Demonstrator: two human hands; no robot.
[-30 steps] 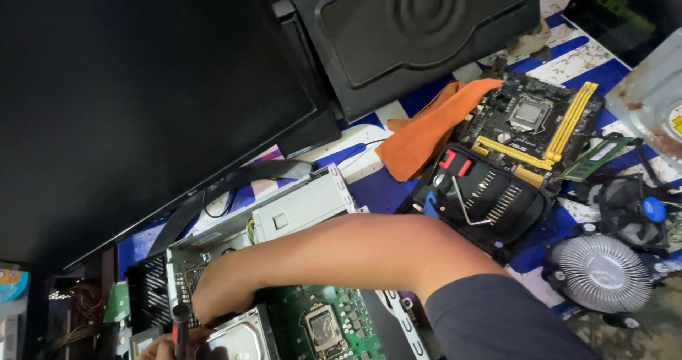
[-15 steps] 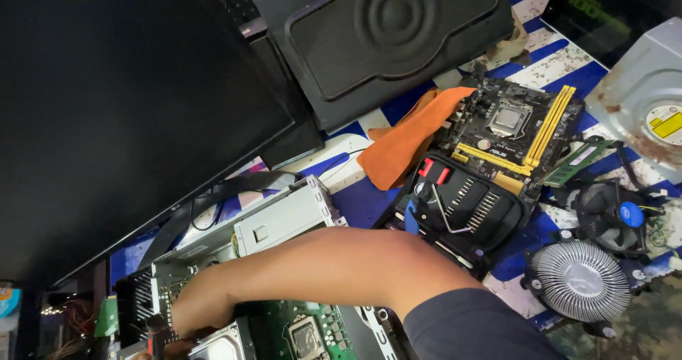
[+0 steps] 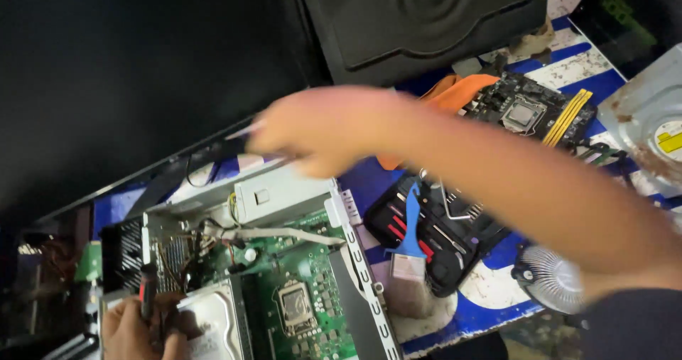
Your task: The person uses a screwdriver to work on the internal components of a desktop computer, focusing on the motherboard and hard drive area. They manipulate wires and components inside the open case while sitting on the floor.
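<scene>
My right hand is blurred in mid-air above the open computer case. Its fingers are curled, and a thin pale strip pokes out to its left. My left hand sits at the bottom left corner of the case, closed around a screwdriver with a dark and red handle. Inside the case lie a green motherboard with a bare processor socket and a silver hard drive. A grey metal drive box sits at the case's far side.
A black monitor and a black moulded panel stand behind. To the right lie a blue-handled brush, a black tool kit, an orange cloth, a second motherboard, a round cooler fan and a rusty metal drive.
My right arm has lifted out of the case's bottom left corner and swung up toward the monitor. My left hand with the screwdriver has come into view.
</scene>
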